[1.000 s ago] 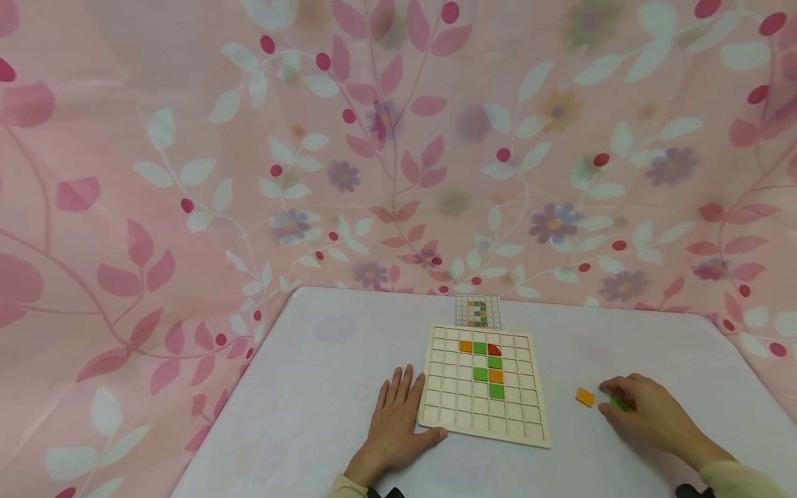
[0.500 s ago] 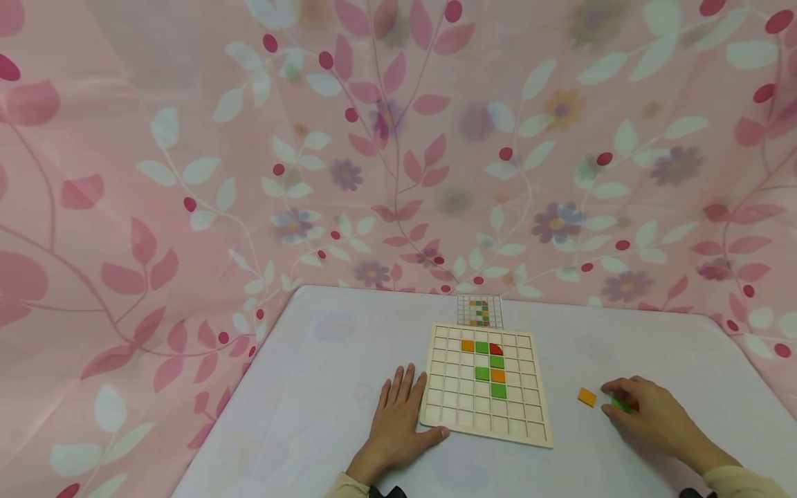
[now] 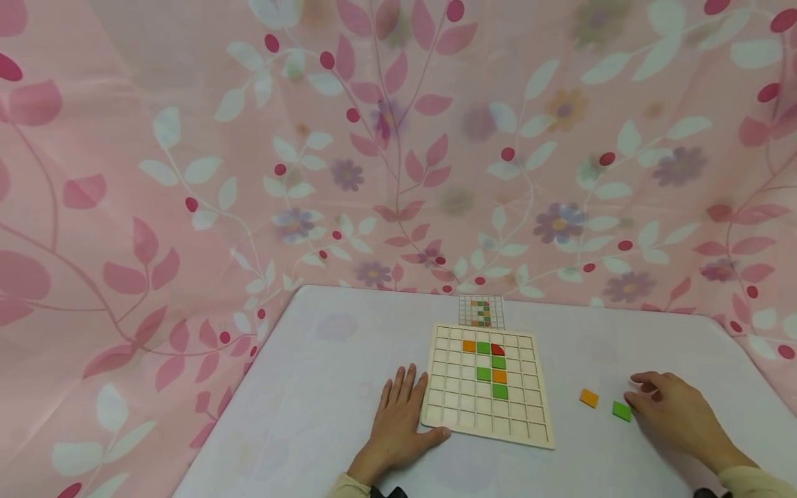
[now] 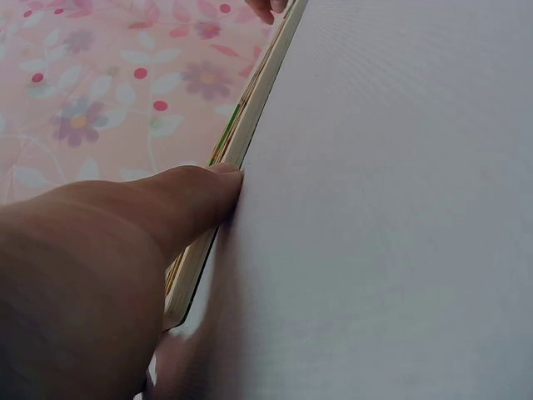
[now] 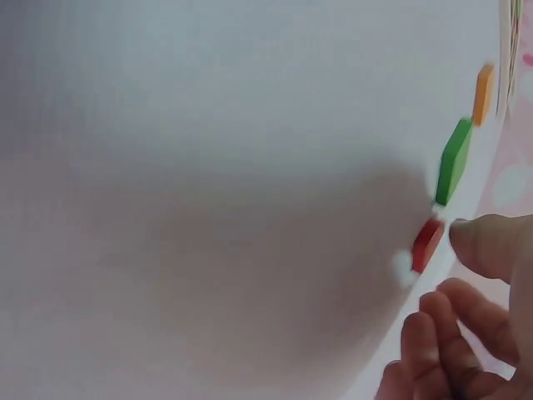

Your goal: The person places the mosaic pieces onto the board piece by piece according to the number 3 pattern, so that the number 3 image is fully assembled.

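On the surface [image 3: 336, 377], right of the grid board [image 3: 452, 384], lie a loose orange tile [image 3: 588, 398], green tile [image 3: 621, 411] and red tile [image 5: 427, 246]; beside them the grip of the right hand [image 3: 675, 415] stands parted, holding nothing. The left hand [image 3: 397, 425], fingers spread, touches the board. A low right-hand sweep could scatter the tiles; a left-hand push could skew the board.

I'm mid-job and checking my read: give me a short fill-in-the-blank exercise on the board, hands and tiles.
The pale wooden grid board holds ____ flat green square tiles.
At the board's near edge, the left hand rests its ____.
In the head view, the loose green square tile lies between the right hand and the loose ____ tile.
In the right wrist view, the loose piece nearest that hand is ____.

Missing words: four; thumb; orange; red.
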`<state>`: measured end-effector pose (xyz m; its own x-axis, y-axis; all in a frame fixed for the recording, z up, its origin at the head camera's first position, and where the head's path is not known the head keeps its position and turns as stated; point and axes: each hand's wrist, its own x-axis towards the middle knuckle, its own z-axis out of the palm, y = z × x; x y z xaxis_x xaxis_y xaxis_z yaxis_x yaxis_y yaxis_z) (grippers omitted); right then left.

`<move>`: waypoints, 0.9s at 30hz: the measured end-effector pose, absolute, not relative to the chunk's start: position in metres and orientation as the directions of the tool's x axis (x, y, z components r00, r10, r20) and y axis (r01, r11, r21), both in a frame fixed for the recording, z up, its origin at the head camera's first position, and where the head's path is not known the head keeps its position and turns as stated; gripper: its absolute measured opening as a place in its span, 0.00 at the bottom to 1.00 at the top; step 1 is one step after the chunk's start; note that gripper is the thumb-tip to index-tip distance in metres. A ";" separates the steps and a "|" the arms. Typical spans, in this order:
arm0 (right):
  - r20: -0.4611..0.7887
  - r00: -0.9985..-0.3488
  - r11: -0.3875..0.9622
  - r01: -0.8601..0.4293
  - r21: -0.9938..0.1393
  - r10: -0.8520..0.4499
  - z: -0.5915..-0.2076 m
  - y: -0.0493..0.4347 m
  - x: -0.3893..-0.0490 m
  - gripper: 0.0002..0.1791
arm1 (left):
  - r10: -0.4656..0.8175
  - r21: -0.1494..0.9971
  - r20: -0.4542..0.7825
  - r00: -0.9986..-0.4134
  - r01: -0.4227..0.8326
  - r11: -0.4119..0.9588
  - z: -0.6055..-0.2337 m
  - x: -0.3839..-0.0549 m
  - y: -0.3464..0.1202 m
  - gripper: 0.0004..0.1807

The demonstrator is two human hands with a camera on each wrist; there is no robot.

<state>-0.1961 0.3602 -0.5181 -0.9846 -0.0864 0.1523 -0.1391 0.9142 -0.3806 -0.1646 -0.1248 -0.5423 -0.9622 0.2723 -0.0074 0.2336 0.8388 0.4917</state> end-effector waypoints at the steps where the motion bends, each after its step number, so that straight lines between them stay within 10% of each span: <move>1: 0.140 -0.987 0.915 -0.131 -0.380 -0.083 -0.519 0.363 -0.197 0.22 | 0.273 0.491 -0.006 -0.962 0.235 0.839 -0.543 -0.165 -0.125 0.58; 27: 0.044 -0.999 0.888 -0.039 -0.458 -0.022 -0.524 0.374 -0.186 0.20 | 0.274 0.494 -0.001 -0.962 0.238 0.836 -0.546 -0.165 -0.126 0.59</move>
<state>-0.1864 0.3737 -0.5241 -0.9988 -0.0216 0.0435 -0.0392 0.8882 -0.4578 -0.1650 -0.1256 -0.5456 -0.9619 0.2736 -0.0005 0.2376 0.8364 0.4940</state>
